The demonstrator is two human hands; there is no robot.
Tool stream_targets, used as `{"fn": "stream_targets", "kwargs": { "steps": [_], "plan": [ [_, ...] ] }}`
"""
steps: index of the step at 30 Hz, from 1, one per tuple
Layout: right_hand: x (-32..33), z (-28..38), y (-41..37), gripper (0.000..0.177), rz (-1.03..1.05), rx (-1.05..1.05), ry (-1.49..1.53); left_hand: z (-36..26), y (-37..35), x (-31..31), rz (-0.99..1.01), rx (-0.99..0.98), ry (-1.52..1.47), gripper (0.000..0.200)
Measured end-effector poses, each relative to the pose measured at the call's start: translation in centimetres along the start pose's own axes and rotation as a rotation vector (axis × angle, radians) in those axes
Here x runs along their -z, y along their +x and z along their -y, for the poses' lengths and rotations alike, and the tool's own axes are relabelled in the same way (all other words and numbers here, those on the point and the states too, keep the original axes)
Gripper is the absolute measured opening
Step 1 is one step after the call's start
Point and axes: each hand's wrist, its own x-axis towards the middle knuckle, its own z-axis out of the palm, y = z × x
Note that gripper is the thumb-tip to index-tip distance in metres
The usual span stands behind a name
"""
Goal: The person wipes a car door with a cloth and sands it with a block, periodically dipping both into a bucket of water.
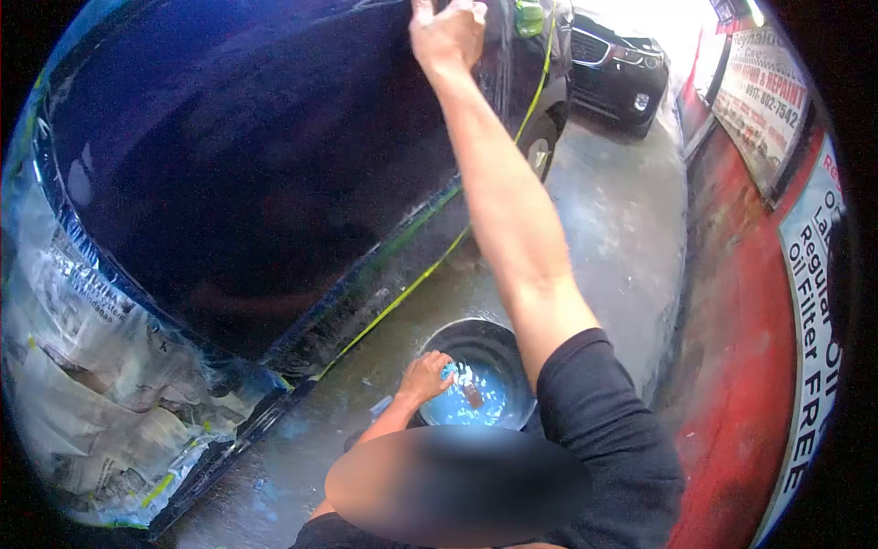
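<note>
A dark bucket (485, 340) stands on the floor with bluish, shiny water in it and a small brownish object in the water. At its left rim my left hand (424, 377) is closed on a small blue piece (447, 371), above the water. My right arm stretches up to the dark car panel (274, 156), where my right hand (448, 38) is at the upper edge of the view, its fingers curled. What those fingers hold, if anything, cannot be made out.
Masking paper (119, 384) covers the car's lower left part, and a yellow-green line (393, 306) runs along its side. Another dark car (617, 73) stands at the back. Signs (759, 101) hang along a red wall (741, 366) on the right.
</note>
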Motion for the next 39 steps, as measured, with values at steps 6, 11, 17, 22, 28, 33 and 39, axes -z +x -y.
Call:
{"fn": "stream_targets", "kwargs": {
  "steps": [6, 11, 17, 22, 28, 33, 39],
  "plan": [
    [2.3, 2.6, -14.2, 0.09, 0.079, 0.576, 0.205, 0.1, -0.1, -0.1, -0.007, -0.005, -0.056, 0.029],
    [0.3, -3.0, -4.2, 0.074, -0.016, 0.192, 0.05, -0.1, 0.7, 0.0, 0.0, 0.036, -0.004, 0.029],
    [2.5, -0.3, -12.4, 0.076, -0.082, 0.211, 0.148, -0.8, 0.3, -0.1, -0.048, -0.026, -0.01, 0.026],
    [4.2, -4.3, -14.0, 0.084, 0.042, 0.473, 0.166, -1.7, 0.6, 1.0, 0.031, 0.072, 0.017, 0.026],
    [-0.2, -8.0, -6.0, 0.06, -0.192, 0.025, 0.085, -0.6, 0.8, 0.1, -0.017, 0.03, -0.006, 0.027],
    [5.2, -4.1, -25.3, 0.094, 0.043, 0.322, 0.135, -2.0, 1.2, 0.2, 0.067, 0.138, -0.029, 0.035],
    [3.1, -9.5, -18.5, 0.085, -0.066, 0.264, 0.099, 0.5, 1.1, -1.0, 0.069, 0.121, -0.053, 0.036]
  ]
}}
